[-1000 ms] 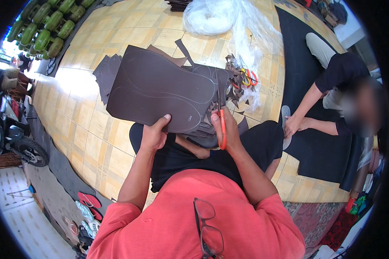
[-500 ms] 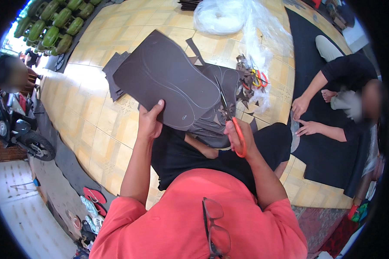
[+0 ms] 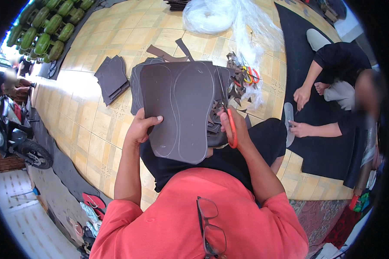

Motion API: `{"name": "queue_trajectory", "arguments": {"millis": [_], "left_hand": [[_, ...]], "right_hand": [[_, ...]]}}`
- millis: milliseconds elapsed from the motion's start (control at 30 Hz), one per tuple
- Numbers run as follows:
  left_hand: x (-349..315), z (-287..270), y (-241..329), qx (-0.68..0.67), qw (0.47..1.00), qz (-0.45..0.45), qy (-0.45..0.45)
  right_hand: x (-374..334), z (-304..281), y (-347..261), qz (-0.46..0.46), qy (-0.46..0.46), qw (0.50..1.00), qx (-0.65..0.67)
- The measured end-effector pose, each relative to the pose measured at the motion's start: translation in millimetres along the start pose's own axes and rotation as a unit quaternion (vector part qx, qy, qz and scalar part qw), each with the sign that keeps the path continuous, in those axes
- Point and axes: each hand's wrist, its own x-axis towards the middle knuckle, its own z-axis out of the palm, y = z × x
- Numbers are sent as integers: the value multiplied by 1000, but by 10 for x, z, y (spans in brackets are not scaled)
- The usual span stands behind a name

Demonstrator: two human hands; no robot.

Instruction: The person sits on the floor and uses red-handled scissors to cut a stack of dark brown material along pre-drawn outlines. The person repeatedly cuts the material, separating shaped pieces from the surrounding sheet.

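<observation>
Over the person's black-trousered lap (image 3: 263, 141), dark brown flat sheet with pale sole-shaped outlines (image 3: 188, 112), pinched in the left hand's grip (image 3: 137, 128); right hand's grip (image 3: 241, 125) closed round orange-handled metal scissors (image 3: 232, 129), blades beside the sheet's right edge. That edge looks trimmed near its outline, left margin uncut; triangular brown offcuts (image 3: 234, 93) and stacked brown pieces (image 3: 112, 78) lie on yellow tiled floor (image 3: 110, 146).
</observation>
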Motion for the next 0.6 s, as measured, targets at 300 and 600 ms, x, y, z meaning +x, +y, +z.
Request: {"name": "queue_trajectory", "arguments": {"millis": [300, 600], "left_hand": [[-79, 48, 41, 50, 997, -41, -49], [0, -222, 80, 28, 996, -44, -72]], "right_hand": [[56, -69, -221, -70, 15, 997, -14], [-45, -154, -144, -63, -44, 997, -14]]}}
